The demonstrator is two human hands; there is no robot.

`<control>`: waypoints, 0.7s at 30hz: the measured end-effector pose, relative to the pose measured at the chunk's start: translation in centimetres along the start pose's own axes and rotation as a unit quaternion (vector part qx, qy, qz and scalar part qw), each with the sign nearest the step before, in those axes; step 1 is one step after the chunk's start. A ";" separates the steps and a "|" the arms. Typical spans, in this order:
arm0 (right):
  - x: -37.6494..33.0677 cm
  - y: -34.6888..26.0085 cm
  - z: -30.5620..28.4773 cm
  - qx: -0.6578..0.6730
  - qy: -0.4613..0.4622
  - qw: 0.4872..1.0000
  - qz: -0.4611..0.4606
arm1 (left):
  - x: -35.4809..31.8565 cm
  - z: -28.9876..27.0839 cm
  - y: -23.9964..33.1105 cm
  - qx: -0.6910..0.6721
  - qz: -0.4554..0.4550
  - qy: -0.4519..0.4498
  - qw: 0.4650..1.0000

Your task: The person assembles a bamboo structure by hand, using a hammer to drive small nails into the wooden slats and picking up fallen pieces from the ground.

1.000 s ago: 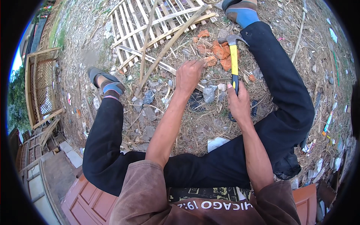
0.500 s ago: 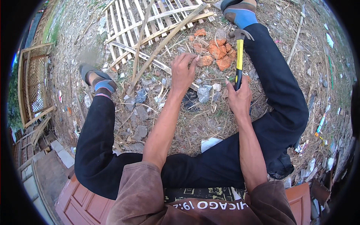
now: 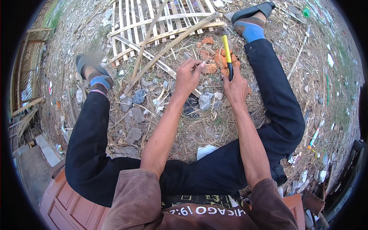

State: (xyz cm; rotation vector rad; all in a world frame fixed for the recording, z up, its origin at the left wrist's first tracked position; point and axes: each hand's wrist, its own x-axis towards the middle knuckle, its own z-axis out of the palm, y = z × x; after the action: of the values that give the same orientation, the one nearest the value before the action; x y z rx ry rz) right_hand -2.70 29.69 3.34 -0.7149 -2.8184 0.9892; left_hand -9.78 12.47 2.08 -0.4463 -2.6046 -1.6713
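Observation:
My right hand (image 3: 235, 89) is wrapped around the black grip of a claw hammer (image 3: 227, 49) with a yellow handle. The hammer's head points away from me, past the broken orange brick pieces (image 3: 209, 69), and its handle crosses over some of them. Just left of the bricks, my left hand (image 3: 188, 77) is closed in a pinch, thumb and forefinger together at the left edge of the pile. Whatever those fingertips hold, if anything, is too small to make out.
A wooden slat panel (image 3: 165, 17) lies at the far side, with a loose long strip (image 3: 168, 48) across it. Grey stones (image 3: 206, 101) and dry grass lie between my legs. Reddish panelled wood (image 3: 73, 201) is beneath me; a lattice frame (image 3: 28, 69) stands at left.
The hammer has swung leftward with my right hand, its head now over the far side of the brick pile. My left hand keeps its pinch near the bricks. The view has shifted slightly.

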 end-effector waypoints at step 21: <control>8.9 4.3 -4.1 0.253 -0.340 0.905 0.020 | -0.2 4.0 1.1 0.129 0.183 -0.201 0.954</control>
State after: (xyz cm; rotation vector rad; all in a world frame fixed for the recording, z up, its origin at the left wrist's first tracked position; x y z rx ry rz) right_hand -7.97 38.99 3.20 -0.4096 -2.7958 2.2322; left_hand -8.78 16.43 1.36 -1.2770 -2.7121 -1.2026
